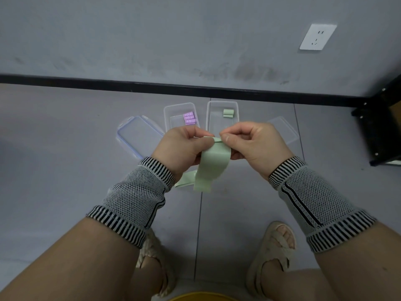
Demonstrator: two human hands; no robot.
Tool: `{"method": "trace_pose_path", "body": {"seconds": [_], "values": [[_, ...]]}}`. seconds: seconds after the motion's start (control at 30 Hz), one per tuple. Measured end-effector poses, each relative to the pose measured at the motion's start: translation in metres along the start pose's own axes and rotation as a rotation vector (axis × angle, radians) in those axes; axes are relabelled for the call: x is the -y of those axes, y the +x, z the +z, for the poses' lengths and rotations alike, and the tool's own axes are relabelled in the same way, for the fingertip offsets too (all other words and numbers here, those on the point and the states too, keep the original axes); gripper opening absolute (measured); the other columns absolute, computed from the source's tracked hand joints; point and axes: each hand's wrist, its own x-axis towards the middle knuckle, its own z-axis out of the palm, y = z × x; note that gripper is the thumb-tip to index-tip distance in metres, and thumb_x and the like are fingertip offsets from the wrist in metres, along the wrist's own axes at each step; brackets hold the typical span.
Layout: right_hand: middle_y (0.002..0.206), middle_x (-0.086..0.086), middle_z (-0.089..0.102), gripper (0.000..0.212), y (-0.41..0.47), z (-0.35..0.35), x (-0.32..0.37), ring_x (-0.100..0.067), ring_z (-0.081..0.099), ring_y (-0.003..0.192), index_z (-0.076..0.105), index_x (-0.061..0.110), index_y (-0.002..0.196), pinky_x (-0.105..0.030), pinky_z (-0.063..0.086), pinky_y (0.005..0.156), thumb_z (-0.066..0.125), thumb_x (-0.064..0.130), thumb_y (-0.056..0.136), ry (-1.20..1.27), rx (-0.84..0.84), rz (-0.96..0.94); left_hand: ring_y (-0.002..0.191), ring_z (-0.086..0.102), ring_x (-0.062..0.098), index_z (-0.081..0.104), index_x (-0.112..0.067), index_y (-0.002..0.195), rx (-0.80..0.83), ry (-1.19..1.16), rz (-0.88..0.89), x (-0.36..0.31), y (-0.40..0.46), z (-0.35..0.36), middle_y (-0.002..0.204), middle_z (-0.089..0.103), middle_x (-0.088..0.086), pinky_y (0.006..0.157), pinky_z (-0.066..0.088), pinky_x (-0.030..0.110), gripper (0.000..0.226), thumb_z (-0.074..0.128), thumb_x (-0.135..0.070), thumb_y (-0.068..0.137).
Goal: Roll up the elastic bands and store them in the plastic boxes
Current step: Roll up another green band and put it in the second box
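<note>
Here the left hand (pixel 182 144) and right hand (pixel 249 142) both pinch the top of a green band (pixel 211 168), probably to start a tight roll. It hangs just in front of the green box (pixel 222 105), likely its home.

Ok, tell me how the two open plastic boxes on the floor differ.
The left box holds purple rolls; the right box holds green rolls. About three rolls lie in the left box, two in the right. Both are clear, lidless, side by side, with rolls near their far right end.
</note>
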Motion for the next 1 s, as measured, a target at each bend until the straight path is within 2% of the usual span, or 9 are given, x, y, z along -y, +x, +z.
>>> {"method": "trace_pose_path", "body": {"seconds": [0.1, 0.2, 0.33, 0.4, 0.57, 0.7, 0.87, 0.93, 1.0], "values": [[0.074, -0.013, 0.068, 0.002, -0.001, 0.000, 0.001, -0.017, 0.062, 0.062, 0.070, 0.012, 0.083, -0.028, 0.056, 0.059, 0.069, 0.010, 0.084, -0.015, 0.018, 0.011, 0.069, 0.061, 0.022, 0.064, -0.010, 0.074, 0.009, 0.011, -0.006, -0.001, -0.001, 0.002, 0.077, 0.065, 0.014, 0.066, 0.055, 0.031, 0.016, 0.061, -0.011, 0.089], [0.065, -0.008, 0.066, 0.005, -0.001, 0.001, 0.001, -0.013, 0.059, 0.054, 0.068, 0.009, 0.080, -0.027, 0.054, 0.055, 0.070, 0.012, 0.084, -0.071, -0.008, -0.003, 0.073, 0.062, 0.026, 0.063, -0.009, 0.071, 0.014, 0.003, -0.012, -0.001, -0.001, 0.003, 0.082, 0.066, 0.018, 0.071, 0.055, 0.036, 0.024, 0.059, -0.021, 0.091], [0.056, -0.004, 0.062, 0.011, 0.000, 0.000, 0.001, -0.008, 0.055, 0.047, 0.069, 0.012, 0.075, -0.022, 0.050, 0.051, 0.066, 0.010, 0.086, -0.076, -0.083, -0.025, 0.078, 0.059, 0.027, 0.064, -0.004, 0.084, 0.062, -0.020, -0.036, -0.003, -0.003, 0.003, 0.089, 0.063, 0.022, 0.064, 0.055, 0.027, 0.011, 0.057, -0.010, 0.091], [0.058, -0.007, 0.062, 0.013, -0.001, 0.000, 0.002, -0.009, 0.056, 0.049, 0.068, 0.013, 0.076, -0.021, 0.049, 0.050, 0.064, 0.009, 0.088, -0.058, -0.102, -0.044, 0.077, 0.055, 0.026, 0.061, -0.005, 0.080, 0.074, -0.004, -0.027, -0.004, -0.004, 0.003, 0.088, 0.058, 0.022, 0.059, 0.055, 0.023, 0.012, 0.056, -0.008, 0.091], [0.076, -0.011, 0.070, 0.004, 0.000, 0.004, 0.000, -0.022, 0.067, 0.069, 0.067, 0.015, 0.083, -0.035, 0.059, 0.066, 0.067, 0.013, 0.086, 0.037, -0.149, -0.044, 0.072, 0.059, 0.025, 0.062, -0.006, 0.078, 0.005, 0.007, 0.046, -0.005, -0.005, 0.006, 0.082, 0.061, 0.019, 0.060, 0.056, 0.028, 0.012, 0.060, -0.009, 0.089], [0.067, -0.004, 0.064, 0.010, 0.003, 0.002, 0.000, -0.010, 0.060, 0.057, 0.064, 0.012, 0.078, -0.028, 0.053, 0.062, 0.073, 0.013, 0.081, 0.112, -0.140, 0.022, 0.058, 0.062, 0.015, 0.062, -0.007, 0.074, -0.059, -0.037, 0.076, -0.003, -0.003, 0.004, 0.069, 0.066, 0.009, 0.055, 0.053, 0.024, 0.013, 0.063, -0.008, 0.087], [0.065, 0.003, 0.061, 0.012, -0.004, 0.011, 0.000, -0.008, 0.055, 0.060, 0.065, 0.019, 0.071, -0.017, 0.048, 0.060, 0.072, 0.018, 0.081, -0.360, -0.298, -0.413, 0.059, 0.062, 0.014, 0.063, -0.008, 0.073, -0.091, -0.049, 0.070, -0.004, -0.002, 0.005, 0.069, 0.067, 0.008, 0.058, 0.055, 0.024, 0.014, 0.064, -0.010, 0.087], [0.065, 0.001, 0.062, 0.017, 0.000, 0.011, -0.001, -0.008, 0.055, 0.059, 0.064, 0.021, 0.069, -0.022, 0.051, 0.062, 0.072, 0.014, 0.081, -0.170, -0.278, -0.284, 0.057, 0.062, 0.013, 0.061, -0.008, 0.073, -0.070, -0.098, 0.038, -0.005, -0.003, 0.004, 0.067, 0.066, 0.005, 0.056, 0.054, 0.022, 0.017, 0.061, -0.013, 0.089], [0.070, -0.012, 0.064, 0.017, 0.004, 0.007, -0.001, -0.020, 0.058, 0.066, 0.064, 0.017, 0.069, -0.043, 0.055, 0.072, 0.071, 0.008, 0.081, 0.128, -0.204, -0.079, 0.062, 0.062, 0.016, 0.063, -0.006, 0.080, -0.029, -0.118, 0.018, -0.006, -0.004, 0.004, 0.073, 0.067, 0.007, 0.059, 0.055, 0.023, 0.017, 0.058, -0.017, 0.092]]}}
